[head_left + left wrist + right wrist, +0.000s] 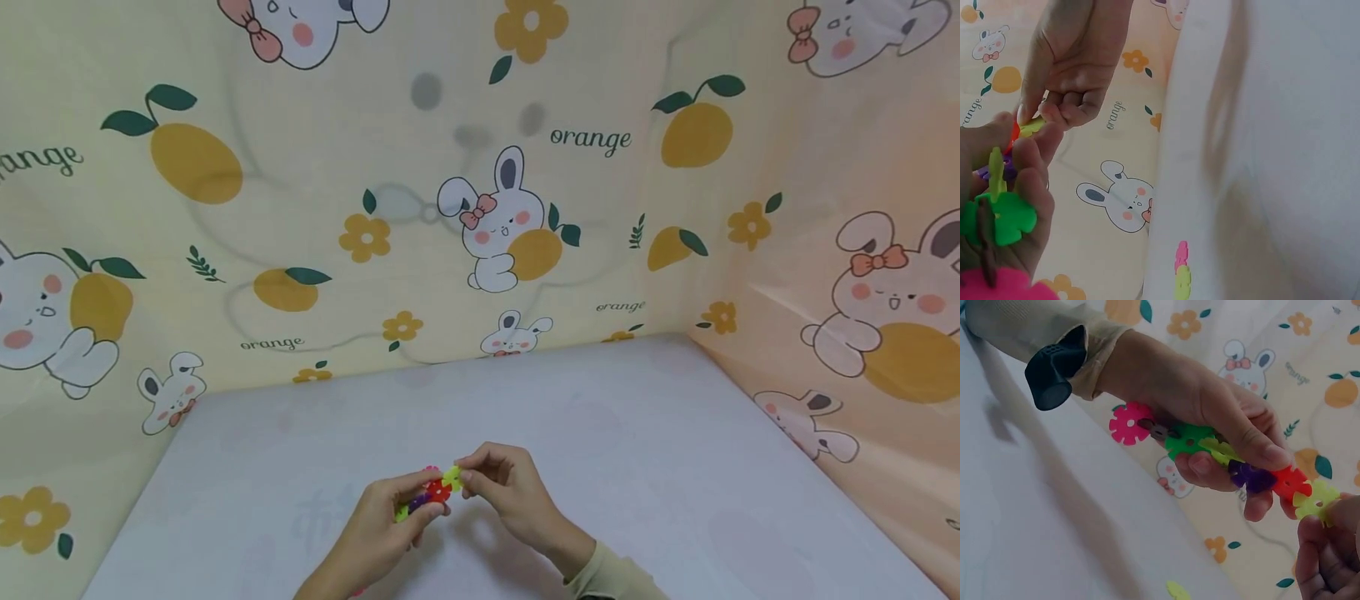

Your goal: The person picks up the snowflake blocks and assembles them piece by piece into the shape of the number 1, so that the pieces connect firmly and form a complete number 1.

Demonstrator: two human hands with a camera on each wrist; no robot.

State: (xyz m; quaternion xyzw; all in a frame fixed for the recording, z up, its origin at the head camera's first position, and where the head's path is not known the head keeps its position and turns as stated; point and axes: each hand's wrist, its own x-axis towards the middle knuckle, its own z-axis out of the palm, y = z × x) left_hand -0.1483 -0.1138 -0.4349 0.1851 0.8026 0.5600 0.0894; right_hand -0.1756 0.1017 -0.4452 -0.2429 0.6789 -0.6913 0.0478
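A chain of interlocking flower-shaped plastic discs runs along my left hand (381,518), whose fingers and thumb hold it. In the right wrist view it shows a pink disc (1124,425), a brown disc (1160,431), a green disc (1185,444), a yellow-green disc (1216,450), a purple disc (1250,478) and a red disc (1290,482). At the red end sits a yellow disc (1313,499), touching the red one. My right hand (517,496) pinches this yellow disc between thumb and fingertips. How deeply their slots join cannot be told.
Below the hands spreads a white tabletop (637,467). A loose-looking pink piece (1182,253) and a yellow piece (1182,282) lie on it, touching. Printed cloth walls (375,167) with rabbits and oranges surround the table's back and sides.
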